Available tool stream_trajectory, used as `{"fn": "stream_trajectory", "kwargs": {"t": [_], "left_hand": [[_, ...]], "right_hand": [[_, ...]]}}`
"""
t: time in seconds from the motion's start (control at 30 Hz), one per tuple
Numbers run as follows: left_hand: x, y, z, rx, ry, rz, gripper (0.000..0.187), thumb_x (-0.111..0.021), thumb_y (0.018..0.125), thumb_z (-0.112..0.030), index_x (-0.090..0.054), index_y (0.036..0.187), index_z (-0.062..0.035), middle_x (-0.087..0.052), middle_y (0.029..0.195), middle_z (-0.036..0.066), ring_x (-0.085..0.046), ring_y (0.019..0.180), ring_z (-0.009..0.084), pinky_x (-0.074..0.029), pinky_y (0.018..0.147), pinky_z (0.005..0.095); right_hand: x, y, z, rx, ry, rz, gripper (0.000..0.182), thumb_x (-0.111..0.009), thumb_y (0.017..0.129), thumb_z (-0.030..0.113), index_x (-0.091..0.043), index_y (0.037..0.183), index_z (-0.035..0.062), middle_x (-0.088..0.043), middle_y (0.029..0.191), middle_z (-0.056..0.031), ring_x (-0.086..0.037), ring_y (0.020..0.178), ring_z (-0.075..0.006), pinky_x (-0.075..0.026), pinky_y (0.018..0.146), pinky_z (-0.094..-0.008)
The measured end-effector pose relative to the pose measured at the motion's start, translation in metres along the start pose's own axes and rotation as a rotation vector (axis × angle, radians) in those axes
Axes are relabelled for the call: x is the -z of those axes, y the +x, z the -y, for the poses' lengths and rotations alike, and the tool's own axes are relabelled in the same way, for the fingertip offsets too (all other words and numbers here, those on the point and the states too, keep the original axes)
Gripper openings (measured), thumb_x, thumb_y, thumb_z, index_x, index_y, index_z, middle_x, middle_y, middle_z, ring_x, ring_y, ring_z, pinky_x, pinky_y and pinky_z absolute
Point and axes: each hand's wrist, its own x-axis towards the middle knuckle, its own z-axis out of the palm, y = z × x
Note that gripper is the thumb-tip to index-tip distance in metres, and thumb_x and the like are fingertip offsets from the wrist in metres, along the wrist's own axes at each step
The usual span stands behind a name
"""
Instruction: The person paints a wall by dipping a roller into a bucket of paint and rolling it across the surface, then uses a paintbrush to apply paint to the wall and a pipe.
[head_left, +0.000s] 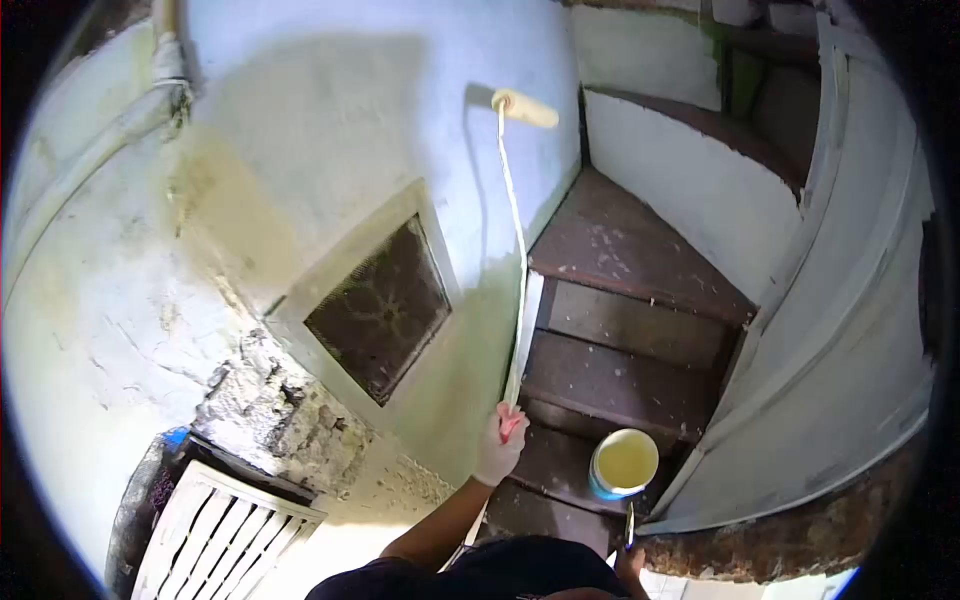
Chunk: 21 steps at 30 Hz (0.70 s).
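In a pale glove, my left hand (503, 445) is closed around the lower end of a long paint roller (520, 260) with pinkish material at its grip. The cream roller sleeve (528, 109) is up by the bluish-white wall (500, 50) and throws a shadow there. Low at the right, my right hand (632, 568) shows only in part beside my dark clothing, with a slim, light object (630, 525) rising from it; I cannot tell what it is. Just above that hand, a bucket (603, 480) of pale yellow paint (628, 462) stands on a stair tread.
Brown, paint-spotted stairs (630, 375) climb and turn right between the wall and a white side panel (830, 350). A framed mesh vent (385, 310) is set in the left wall above crumbling plaster (275, 415). A white slatted chair (225, 530) stands low left; pipes (95, 170) run upper left.
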Motion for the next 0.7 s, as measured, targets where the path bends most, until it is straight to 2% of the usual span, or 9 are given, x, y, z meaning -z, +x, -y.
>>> {"fn": "stream_trajectory", "kwargs": {"t": [0.03,0.1,0.17,0.27,0.37,0.4,0.5,0.57,0.7], "left_hand": [[-0.009,0.014,0.001,-0.113,0.033,-0.047,0.021,-0.057,0.088,-0.004,-0.049,0.107,-0.0007,-0.056,0.087,0.004,-0.057,0.078,0.0093,-0.047,0.069,0.0229],[-0.033,0.042,-0.016,-0.212,0.148,-0.103,0.018,-0.057,0.089,-0.007,-0.049,0.104,-0.0016,-0.052,0.079,0.0,-0.052,0.068,0.0056,-0.044,0.06,0.0202],[-0.054,0.071,-0.032,-0.219,-0.13,-0.025,0.011,-0.049,0.092,-0.008,-0.047,0.103,-0.0054,-0.048,0.077,-0.002,-0.042,0.052,0.0035,-0.035,0.045,0.0182],[-0.082,0.106,-0.078,-0.284,-0.123,0.004,0.019,-0.047,0.096,-0.017,-0.047,0.108,-0.0019,-0.044,0.068,-0.003,-0.042,0.051,0.0051,-0.036,0.045,0.0192],[-0.107,0.135,-0.117,-0.325,-0.326,0.008,0.022,-0.046,0.097,-0.018,-0.046,0.109,0.0001,-0.042,0.067,-0.002,-0.042,0.05,0.0063,-0.038,0.046,0.0199],[-0.11,0.142,-0.13,-0.333,-0.343,0.03,0.022,-0.044,0.097,-0.016,-0.044,0.113,-0.0004,-0.043,0.068,-0.002,-0.042,0.051,0.0062,-0.039,0.047,0.0199],[-0.123,0.163,-0.14,-0.285,-0.382,0.004,0.024,-0.044,0.097,-0.012,-0.04,0.118,-0.0014,-0.046,0.073,-0.002,-0.042,0.052,0.0054,-0.04,0.047,0.02],[-0.128,0.174,-0.14,-0.33,-0.365,-0.062,0.028,-0.046,0.095,-0.009,-0.039,0.121,-0.0035,-0.049,0.079,-0.001,-0.042,0.053,0.004,-0.04,0.046,0.0194],[-0.125,0.183,-0.117,-0.262,-0.309,-0.117,0.023,-0.045,0.096,-0.012,-0.042,0.117,-0.0052,-0.048,0.076,-0.001,-0.04,0.049,0.0039,-0.038,0.042,0.0195]], "right_hand": [[-0.006,0.0,-0.008,0.045,0.022,-0.04,0.05,-0.068,0.078,0.036,-0.052,0.057,-0.0057,-0.05,0.05,-0.0196,-0.051,0.047,-0.0283,-0.036,0.049,-0.0464],[-0.015,0.005,-0.026,-0.075,0.059,-0.013,0.051,-0.069,0.076,0.038,-0.052,0.056,-0.0049,-0.049,0.048,-0.0178,-0.05,0.044,-0.025,-0.037,0.047,-0.044],[-0.013,0.007,-0.031,-0.103,0.041,0.036,0.053,-0.069,0.077,0.039,-0.05,0.054,-0.0051,-0.047,0.045,-0.0162,-0.048,0.042,-0.0201,-0.035,0.045,-0.0438],[-0.044,0.021,-0.092,-0.042,-0.021,-0.014,0.056,-0.07,0.078,0.04,-0.048,0.053,-0.005,-0.044,0.043,-0.0138,-0.043,0.041,-0.0159,-0.034,0.044,-0.0439],[-0.037,0.009,-0.077,-0.086,0.071,-0.079,0.055,-0.071,0.078,0.039,-0.048,0.053,-0.0045,-0.04,0.042,-0.0102,-0.039,0.043,-0.0148,-0.033,0.043,-0.0422],[-0.038,0.006,-0.074,0.056,0.126,-0.16,0.052,-0.07,0.079,0.037,-0.049,0.054,-0.0035,-0.039,0.043,-0.0074,-0.036,0.044,-0.0134,-0.032,0.042,-0.0398],[-0.039,0.003,-0.083,-0.042,0.118,-0.088,0.049,-0.069,0.081,0.034,-0.051,0.056,-0.0034,-0.042,0.044,-0.0075,-0.036,0.044,-0.013,-0.032,0.041,-0.038],[-0.045,0.002,-0.087,0.082,0.245,-0.14,0.049,-0.068,0.082,0.033,-0.05,0.055,-0.0032,-0.044,0.044,-0.0084,-0.036,0.044,-0.0131,-0.03,0.04,-0.0383],[-0.037,-0.002,-0.089,-0.023,0.096,-0.044,0.053,-0.067,0.084,0.034,-0.045,0.052,-0.0023,-0.04,0.041,-0.0087,-0.035,0.042,-0.0139,-0.028,0.04,-0.0394]]}}
